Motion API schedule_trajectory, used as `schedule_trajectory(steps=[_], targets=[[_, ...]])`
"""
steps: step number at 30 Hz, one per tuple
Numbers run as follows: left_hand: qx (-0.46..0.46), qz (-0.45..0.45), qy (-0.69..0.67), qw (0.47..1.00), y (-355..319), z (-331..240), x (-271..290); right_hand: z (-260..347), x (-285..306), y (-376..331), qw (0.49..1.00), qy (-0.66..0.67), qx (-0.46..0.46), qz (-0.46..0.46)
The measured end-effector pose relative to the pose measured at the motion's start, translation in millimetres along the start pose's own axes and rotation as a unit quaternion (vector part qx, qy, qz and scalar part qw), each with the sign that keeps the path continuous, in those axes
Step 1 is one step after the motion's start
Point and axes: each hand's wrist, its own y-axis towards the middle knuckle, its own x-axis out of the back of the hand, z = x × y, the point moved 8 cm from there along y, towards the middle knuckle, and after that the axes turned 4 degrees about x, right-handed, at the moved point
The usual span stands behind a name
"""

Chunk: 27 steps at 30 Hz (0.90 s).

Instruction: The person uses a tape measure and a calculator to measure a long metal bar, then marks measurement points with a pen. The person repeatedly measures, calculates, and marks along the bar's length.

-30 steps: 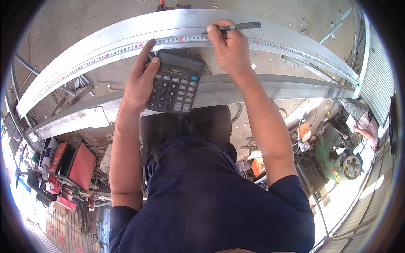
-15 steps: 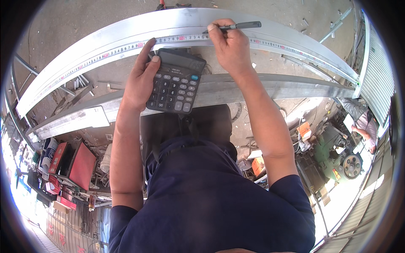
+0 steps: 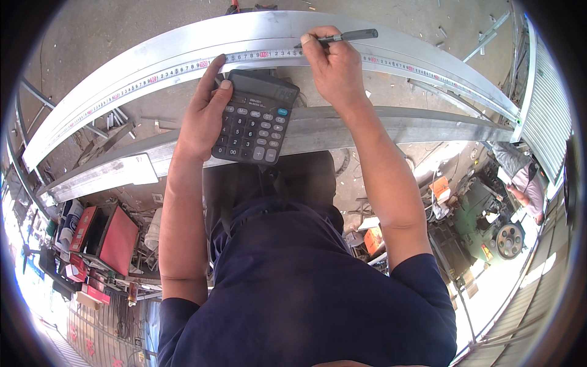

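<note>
My left hand (image 3: 208,119) grips a dark calculator (image 3: 254,128) along its left edge, thumb on its face. Its index fingertip reaches a tape measure (image 3: 244,56) laid out along a long silvery metal profile (image 3: 244,27). In my right hand (image 3: 335,66) a black marker pen (image 3: 351,37) is pinched between thumb and fingers. Its tip points left, at the tape's upper edge; whether it touches the metal I cannot tell. The calculator hangs over the gap between this profile and a nearer, duller metal beam (image 3: 403,125).
Several metal offcuts (image 3: 116,119) lie on the floor at the left. A red metal box (image 3: 118,241) stands at the lower left. A green machine with a wheel (image 3: 509,240) is at the right, and another person (image 3: 523,177) is near it, beside a corrugated panel (image 3: 547,104).
Both my hands, the calculator and the pen stay almost in place; the pen has shifted very slightly. The other person at the right has changed posture.
</note>
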Motion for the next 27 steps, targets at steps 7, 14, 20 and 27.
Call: schedule_trajectory(steps=[7,14,20,27], targets=[[0.01,0.0,-0.023,1.0,-3.8,-1.5,-2.7,-1.1,0.6,-2.6,0.999,0.033,-0.022,-0.001],[0.014,0.008,-0.025,1.0,-1.5,0.4,-0.9,-9.5,4.6,-3.0,0.992,0.097,-0.081,-0.023],[0.004,0.019,-0.043,0.999,-5.9,-8.5,-7.2,-1.0,33.1,-13.6,0.974,0.194,-0.103,-0.054],[0.066,-0.023,-0.078,0.994,-56.7,-3.5,-9.5,28.6,58.6,-108.8,0.946,0.305,-0.103,-0.046]])
